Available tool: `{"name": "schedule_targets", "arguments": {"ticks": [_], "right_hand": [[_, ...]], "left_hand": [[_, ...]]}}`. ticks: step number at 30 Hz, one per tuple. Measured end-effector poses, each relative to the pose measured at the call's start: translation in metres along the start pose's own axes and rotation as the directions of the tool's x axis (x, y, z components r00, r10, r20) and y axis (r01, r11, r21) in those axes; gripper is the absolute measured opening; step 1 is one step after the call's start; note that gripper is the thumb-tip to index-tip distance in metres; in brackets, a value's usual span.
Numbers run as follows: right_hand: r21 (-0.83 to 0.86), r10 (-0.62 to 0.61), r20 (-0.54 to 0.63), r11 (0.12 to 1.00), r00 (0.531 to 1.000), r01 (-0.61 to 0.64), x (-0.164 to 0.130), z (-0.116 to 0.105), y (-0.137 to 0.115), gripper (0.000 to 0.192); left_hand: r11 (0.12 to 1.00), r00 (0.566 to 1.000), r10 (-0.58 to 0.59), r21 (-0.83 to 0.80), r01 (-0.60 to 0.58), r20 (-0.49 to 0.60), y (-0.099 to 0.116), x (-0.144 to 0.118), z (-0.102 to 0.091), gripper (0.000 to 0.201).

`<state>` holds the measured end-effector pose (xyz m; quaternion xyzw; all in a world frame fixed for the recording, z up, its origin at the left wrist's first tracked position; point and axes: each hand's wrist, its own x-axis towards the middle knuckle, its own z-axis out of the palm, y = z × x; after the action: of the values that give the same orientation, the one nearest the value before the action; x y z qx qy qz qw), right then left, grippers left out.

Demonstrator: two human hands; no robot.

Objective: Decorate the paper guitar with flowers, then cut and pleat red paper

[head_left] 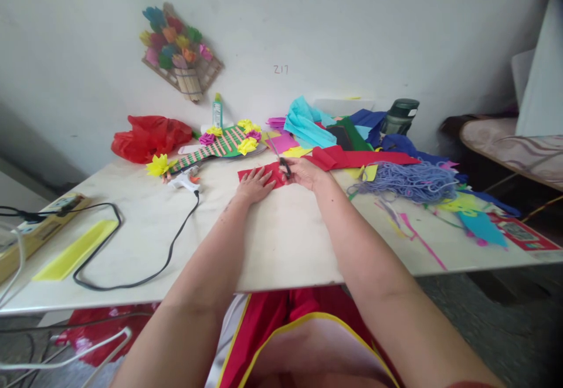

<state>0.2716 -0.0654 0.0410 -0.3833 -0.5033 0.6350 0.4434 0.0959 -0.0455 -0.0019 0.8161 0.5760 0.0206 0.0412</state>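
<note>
My left hand [255, 185] lies flat with its fingers spread on a piece of red crepe paper [275, 172] on the white table. Just to the right, my right hand [301, 173] is closed on the dark handles of a pair of scissors [285, 168]. The scissors' blades point away from me, toward the back of the table. A longer red strip [365, 158] runs rightward beyond my right hand. Farther left lies a white glue gun [185, 181] with a black cord. Behind it rests a green guitar-shaped craft [220, 146] with yellow and purple paper flowers.
Blue yarn [402, 181] and coloured paper scraps cover the right side. A dark bottle [401, 115] stands behind them. A power strip [41, 227], a yellow strip [77, 250] and a looping cord [171, 253] occupy the left. A red plastic bag [152, 137] sits by the wall.
</note>
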Motion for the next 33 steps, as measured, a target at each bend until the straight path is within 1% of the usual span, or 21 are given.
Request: {"name": "schedule_targets", "arguments": {"ticks": [2,4,7,14,20,26,29,31,33], "right_hand": [[-0.01,0.001,0.001,1.0,1.0,-0.001,0.0,-0.002,0.002,0.015],[-0.019,-0.009,0.001,1.0,1.0,0.009,0.0,-0.004,0.003,0.012],[-0.003,-0.029,0.019,1.0,0.999,0.029,-0.001,-0.005,0.003,0.015],[0.072,-0.026,0.074,0.997,0.997,0.02,-0.002,-0.01,0.003,0.02],[0.058,0.001,0.076,0.998,0.997,-0.005,-0.004,-0.009,0.001,0.029],[0.123,-0.018,0.155,0.992,0.988,-0.002,-0.009,-0.005,-0.003,0.045],[0.08,0.008,0.141,0.997,0.99,-0.02,-0.011,-0.003,-0.006,0.053],[0.044,0.031,0.126,0.998,0.992,-0.037,-0.011,-0.002,-0.006,0.056],[0.046,0.032,0.14,0.998,0.99,-0.039,-0.01,-0.003,-0.005,0.056]], "left_hand": [[1.0,1.0,-0.002,0.006,0.002,-0.004,0.0,0.0,0.001,0.065],[1.0,1.0,-0.001,0.013,0.002,-0.005,0.0,0.0,0.001,0.066],[1.0,1.0,-0.001,0.013,0.001,-0.001,0.0,0.0,0.001,0.067],[1.0,1.0,-0.007,-0.008,0.007,-0.001,-0.002,0.002,0.002,0.068],[1.0,1.0,-0.007,-0.017,0.007,0.004,-0.002,0.001,0.001,0.069],[1.0,1.0,0.003,0.006,-0.003,0.007,-0.003,0.003,0.002,0.068],[1.0,1.0,0.011,0.019,-0.011,0.005,-0.003,0.003,0.003,0.068],[1.0,1.0,0.015,0.026,-0.015,0.0,-0.003,0.003,0.003,0.068],[0.999,1.0,0.017,0.028,-0.017,-0.002,-0.002,0.002,0.003,0.068]]}}
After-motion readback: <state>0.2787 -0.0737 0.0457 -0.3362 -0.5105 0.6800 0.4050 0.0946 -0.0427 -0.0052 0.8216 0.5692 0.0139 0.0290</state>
